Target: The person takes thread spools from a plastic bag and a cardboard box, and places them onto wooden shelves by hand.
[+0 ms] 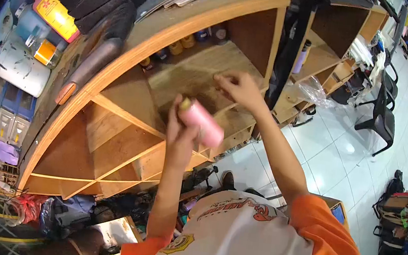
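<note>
My left hand (179, 137) is wrapped round a pink spool of thread (205, 126), tilted, with a yellowish core end at its top. The spool is slightly blurred. To its upper right, my right hand (241, 92) has thumb and fingers pinched together; whatever lies between them is too small to make out. Both hands are over the front of a curved wooden shelf unit (136, 57) divided into compartments. Deep in its upper compartment stand several dark and yellowish spools (188, 41).
On the left are a yellow bottle (56, 15), a white jar (23, 67), a glass bottle with an orange label (44, 51) and small plastic drawers (5, 122). A second wooden shelf (320, 55) and a black chair (381, 118) stand on the right, on white floor tiles (337, 139).
</note>
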Demonstrator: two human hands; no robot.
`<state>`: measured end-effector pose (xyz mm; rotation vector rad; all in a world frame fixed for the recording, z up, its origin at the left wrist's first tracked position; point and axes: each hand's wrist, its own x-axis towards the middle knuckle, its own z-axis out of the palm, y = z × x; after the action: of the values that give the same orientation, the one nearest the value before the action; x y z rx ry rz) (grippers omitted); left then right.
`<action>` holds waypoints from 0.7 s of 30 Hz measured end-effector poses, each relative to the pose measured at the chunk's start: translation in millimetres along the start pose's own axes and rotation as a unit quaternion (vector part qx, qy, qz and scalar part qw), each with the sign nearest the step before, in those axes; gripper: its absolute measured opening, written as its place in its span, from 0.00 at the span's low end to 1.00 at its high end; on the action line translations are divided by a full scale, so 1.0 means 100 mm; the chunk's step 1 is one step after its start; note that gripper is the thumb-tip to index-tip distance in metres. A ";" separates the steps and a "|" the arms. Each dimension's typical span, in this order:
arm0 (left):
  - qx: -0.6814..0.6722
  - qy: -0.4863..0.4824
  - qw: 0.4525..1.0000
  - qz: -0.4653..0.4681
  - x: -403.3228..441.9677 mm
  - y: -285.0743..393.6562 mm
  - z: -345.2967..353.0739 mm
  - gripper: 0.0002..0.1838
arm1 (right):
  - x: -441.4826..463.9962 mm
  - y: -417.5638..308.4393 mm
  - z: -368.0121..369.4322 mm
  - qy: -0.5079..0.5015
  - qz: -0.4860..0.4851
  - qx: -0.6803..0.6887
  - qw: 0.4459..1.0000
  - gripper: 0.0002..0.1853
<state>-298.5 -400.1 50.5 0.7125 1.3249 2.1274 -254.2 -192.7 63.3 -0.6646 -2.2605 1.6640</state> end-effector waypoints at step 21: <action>0.346 0.072 0.923 0.151 1.05 -0.08 0.25 0.27 | -0.43 0.20 0.06 0.193 -0.219 0.013 0.956 0.30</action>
<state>-356.0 -310.6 68.7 1.1073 2.2145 1.9375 -215.9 -214.3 44.7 -0.3964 -1.9251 1.2265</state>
